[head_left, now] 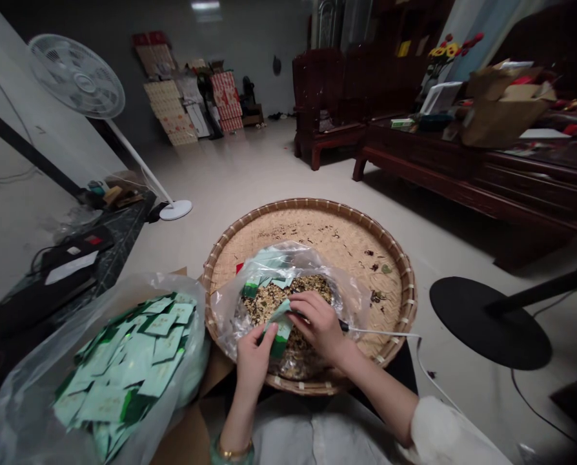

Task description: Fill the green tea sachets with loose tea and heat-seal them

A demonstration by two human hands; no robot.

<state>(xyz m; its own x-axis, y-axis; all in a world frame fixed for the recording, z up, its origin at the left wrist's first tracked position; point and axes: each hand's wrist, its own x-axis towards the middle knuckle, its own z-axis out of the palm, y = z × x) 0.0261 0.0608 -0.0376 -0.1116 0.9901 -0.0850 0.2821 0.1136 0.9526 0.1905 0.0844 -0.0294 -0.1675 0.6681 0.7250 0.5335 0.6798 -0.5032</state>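
Note:
Between my thumb and fingers, my left hand [253, 355] pinches a small mint-and-green packet [281, 326]. At the packet's upper edge, my right hand [321, 323] is closed round a black tool [343, 325] with a white cord; its palm hides most of the tool, so its kind is unclear. Below both hands, a clear plastic bag [356, 294] holds a loose mix of pale and dark dried bits [263, 305]. Several similar green packets [266, 261] lie at that bag's far left. The bag sits in a round woven bamboo tray [312, 223].
A large plastic bag [15, 403] full of green packets stands left of the tray. Dark scraps and a leaf [386, 268] lie on the weave. A white cord [419, 352] runs off right, near a black round base [486, 323]. A fan [85, 81] and wooden furniture stand beyond.

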